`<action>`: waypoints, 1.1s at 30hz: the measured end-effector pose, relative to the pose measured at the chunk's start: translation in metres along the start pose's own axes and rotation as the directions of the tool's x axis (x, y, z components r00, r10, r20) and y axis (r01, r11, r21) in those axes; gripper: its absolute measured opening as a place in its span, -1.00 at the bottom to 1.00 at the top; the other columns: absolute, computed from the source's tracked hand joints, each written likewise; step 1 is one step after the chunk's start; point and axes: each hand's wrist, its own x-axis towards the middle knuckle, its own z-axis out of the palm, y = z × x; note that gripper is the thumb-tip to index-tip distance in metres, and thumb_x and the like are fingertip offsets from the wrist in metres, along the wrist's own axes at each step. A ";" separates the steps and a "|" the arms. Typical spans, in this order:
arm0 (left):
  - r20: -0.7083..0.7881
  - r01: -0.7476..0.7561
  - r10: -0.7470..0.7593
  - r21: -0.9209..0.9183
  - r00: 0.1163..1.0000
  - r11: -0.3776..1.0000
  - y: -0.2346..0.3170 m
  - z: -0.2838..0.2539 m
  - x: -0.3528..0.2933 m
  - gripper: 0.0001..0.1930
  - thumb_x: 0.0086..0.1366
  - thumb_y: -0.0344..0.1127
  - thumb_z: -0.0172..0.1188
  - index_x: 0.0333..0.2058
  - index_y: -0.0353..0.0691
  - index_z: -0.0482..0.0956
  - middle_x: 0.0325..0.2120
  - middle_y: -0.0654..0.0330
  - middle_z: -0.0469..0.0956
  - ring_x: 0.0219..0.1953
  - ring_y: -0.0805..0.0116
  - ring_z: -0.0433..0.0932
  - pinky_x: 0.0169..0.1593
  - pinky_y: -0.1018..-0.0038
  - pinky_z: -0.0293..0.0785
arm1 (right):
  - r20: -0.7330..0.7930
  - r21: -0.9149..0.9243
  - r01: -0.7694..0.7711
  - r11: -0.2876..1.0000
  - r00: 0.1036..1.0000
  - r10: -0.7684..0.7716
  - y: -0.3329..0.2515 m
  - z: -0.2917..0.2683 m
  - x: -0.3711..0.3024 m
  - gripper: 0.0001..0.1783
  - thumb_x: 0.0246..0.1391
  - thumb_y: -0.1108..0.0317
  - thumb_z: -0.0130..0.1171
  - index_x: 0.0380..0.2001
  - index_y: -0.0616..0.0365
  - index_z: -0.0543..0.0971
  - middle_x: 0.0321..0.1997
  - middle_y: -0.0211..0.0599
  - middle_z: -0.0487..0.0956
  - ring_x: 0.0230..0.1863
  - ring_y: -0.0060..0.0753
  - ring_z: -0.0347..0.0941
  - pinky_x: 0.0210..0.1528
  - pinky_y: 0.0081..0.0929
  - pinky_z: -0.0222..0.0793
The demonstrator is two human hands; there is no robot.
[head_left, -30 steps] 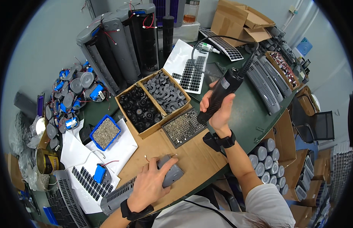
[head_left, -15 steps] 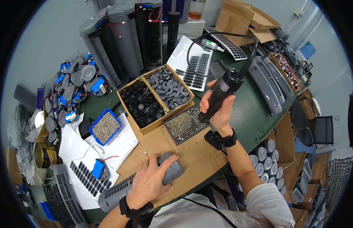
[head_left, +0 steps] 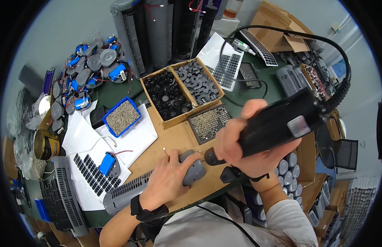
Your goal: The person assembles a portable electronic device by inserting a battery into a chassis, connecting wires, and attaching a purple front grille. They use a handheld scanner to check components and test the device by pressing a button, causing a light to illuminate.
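My right hand [head_left: 263, 162] is closed around a black electric screwdriver [head_left: 277, 121], tilted so that its tip points down to the left. The tip reaches the end of a long grey plastic housing [head_left: 131, 190] with slotted vents; whether a screw sits there is too small to tell. My left hand [head_left: 168, 175] lies over the housing with fingers wrapped round it, thumb near the rounded end. A small white connector [head_left: 164, 149] pokes out beyond the fingers. The housing rests on a brown cardboard sheet [head_left: 148, 164] near the table's front edge.
A divided cardboard box [head_left: 184, 87] holds black and grey parts. Before it is a perforated screw tray [head_left: 224, 112]. Left are a blue screw tray [head_left: 131, 126] and a blue battery pack [head_left: 106, 164]. A black cable [head_left: 289, 31] loops from the screwdriver. Tall grey housings [head_left: 158, 41] stand behind.
My right hand has brought the screwdriver from above the screw tray down toward me, tipping it toward the housing's end. My left hand keeps its hold on the housing. The view has shifted slightly.
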 end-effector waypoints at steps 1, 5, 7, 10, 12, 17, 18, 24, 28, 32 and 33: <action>-0.011 -0.013 0.013 -0.006 1.000 1.000 -0.002 0.001 0.001 -0.06 -0.19 -0.39 0.48 0.23 0.18 0.25 -0.09 -0.08 0.34 -0.13 -0.19 0.46 -0.04 0.11 0.44 | 0.022 -0.012 -0.031 0.999 0.999 0.031 0.004 0.004 -0.001 0.02 -0.09 -0.73 -0.38 0.02 0.00 0.20 -0.70 -0.33 0.35 -0.73 -0.44 0.23 -0.58 -0.44 0.21; 0.008 -0.032 0.032 0.036 0.999 0.999 -0.006 0.004 0.001 -0.07 -0.17 -0.32 0.48 0.25 0.08 0.24 -0.07 -0.09 0.34 -0.09 -0.21 0.46 -0.02 0.12 0.39 | 0.051 -0.116 -0.116 0.986 0.991 0.123 0.010 0.010 -0.001 0.06 -0.15 -0.76 -0.40 -0.01 0.04 0.20 -0.70 -0.32 0.35 -0.71 -0.42 0.25 -0.57 -0.43 0.22; 0.024 -0.026 0.025 0.057 0.999 0.998 -0.005 0.004 0.001 -0.07 -0.16 -0.29 0.48 0.25 0.03 0.24 -0.06 -0.10 0.35 -0.08 -0.22 0.46 -0.01 0.12 0.37 | 0.046 -0.145 -0.142 0.979 0.988 0.150 0.010 0.013 -0.001 0.07 -0.13 -0.75 -0.39 -0.02 0.08 0.20 -0.69 -0.30 0.36 -0.70 -0.42 0.27 -0.56 -0.42 0.24; 0.038 -0.025 0.022 0.065 0.999 0.998 -0.004 0.003 0.001 -0.10 -0.13 -0.28 0.47 0.24 0.01 0.25 -0.08 -0.10 0.35 -0.08 -0.22 0.46 -0.01 0.10 0.35 | 0.043 -0.163 -0.156 0.974 0.985 0.165 0.014 0.014 -0.002 0.06 -0.12 -0.74 -0.37 -0.03 0.10 0.21 -0.68 -0.28 0.38 -0.69 -0.41 0.28 -0.56 -0.41 0.25; 0.033 -0.026 0.024 0.060 0.999 0.998 -0.005 0.004 0.001 -0.12 -0.12 -0.28 0.46 0.24 0.01 0.25 -0.09 -0.10 0.35 -0.08 -0.22 0.46 0.00 0.09 0.35 | 0.043 -0.181 -0.169 0.969 0.983 0.179 0.016 0.015 -0.002 0.05 -0.10 -0.72 -0.34 -0.04 0.12 0.22 -0.68 -0.26 0.38 -0.68 -0.41 0.28 -0.55 -0.40 0.25; 0.027 -0.031 0.029 0.075 0.999 0.997 -0.008 0.008 0.001 -0.16 -0.10 -0.29 0.45 0.22 0.01 0.27 -0.12 -0.09 0.35 -0.09 -0.20 0.46 -0.02 0.11 0.36 | 0.104 -0.125 -0.217 0.968 0.968 0.230 0.021 0.019 -0.003 -0.04 -0.06 -0.64 -0.17 -0.08 0.12 0.25 -0.63 -0.23 0.42 -0.62 -0.40 0.34 -0.47 -0.40 0.32; 0.021 -0.037 0.035 0.074 0.999 0.997 -0.008 0.008 0.001 -0.16 -0.10 -0.29 0.45 0.21 0.01 0.28 -0.12 -0.09 0.36 -0.10 -0.20 0.46 -0.02 0.12 0.36 | 0.121 -0.152 -0.241 0.959 0.958 0.260 0.019 0.020 -0.003 -0.07 -0.04 -0.61 -0.11 -0.09 0.12 0.25 -0.61 -0.22 0.43 -0.60 -0.40 0.35 -0.45 -0.40 0.33; 0.014 -0.024 0.024 0.061 1.000 0.998 -0.008 0.010 -0.001 -0.17 -0.10 -0.28 0.45 0.21 -0.01 0.29 -0.14 -0.08 0.36 -0.10 -0.17 0.46 -0.03 0.13 0.37 | 0.143 -0.192 -0.404 0.894 0.890 0.433 0.012 0.023 -0.007 -0.29 -0.02 -0.25 0.28 -0.15 0.17 0.33 -0.46 -0.13 0.51 -0.53 -0.37 0.40 -0.38 -0.43 0.35; -0.045 -0.091 0.093 0.052 0.995 0.995 -0.014 0.018 0.001 -0.15 -0.12 -0.27 0.46 0.21 -0.02 0.28 -0.12 -0.09 0.37 -0.09 -0.16 0.46 -0.03 0.15 0.39 | 0.334 -0.110 -0.432 0.895 0.832 0.443 0.013 0.013 0.011 -0.21 -0.07 -0.28 0.29 -0.13 0.24 0.36 -0.52 -0.11 0.50 -0.55 -0.33 0.41 -0.43 -0.44 0.34; -0.164 -0.037 0.074 0.212 0.984 0.976 -0.001 0.016 -0.005 -0.09 -0.18 -0.23 0.50 0.22 0.05 0.28 -0.11 -0.10 0.38 -0.15 -0.11 0.50 -0.09 0.20 0.47 | 0.077 -0.085 -0.157 0.984 0.984 0.164 0.014 0.007 -0.007 0.00 -0.07 -0.62 -0.12 -0.02 0.18 0.28 -0.64 -0.26 0.43 -0.67 -0.37 0.35 -0.55 -0.40 0.32; -0.139 0.005 0.029 0.242 0.990 0.970 0.002 0.017 -0.007 -0.06 -0.20 -0.21 0.51 0.23 0.08 0.26 -0.07 -0.07 0.38 -0.15 -0.10 0.51 -0.09 0.19 0.48 | -0.023 -0.082 -0.060 0.995 0.998 0.058 0.014 0.002 -0.011 0.04 -0.07 -0.69 -0.23 0.01 0.14 0.26 -0.67 -0.31 0.40 -0.71 -0.39 0.31 -0.59 -0.38 0.31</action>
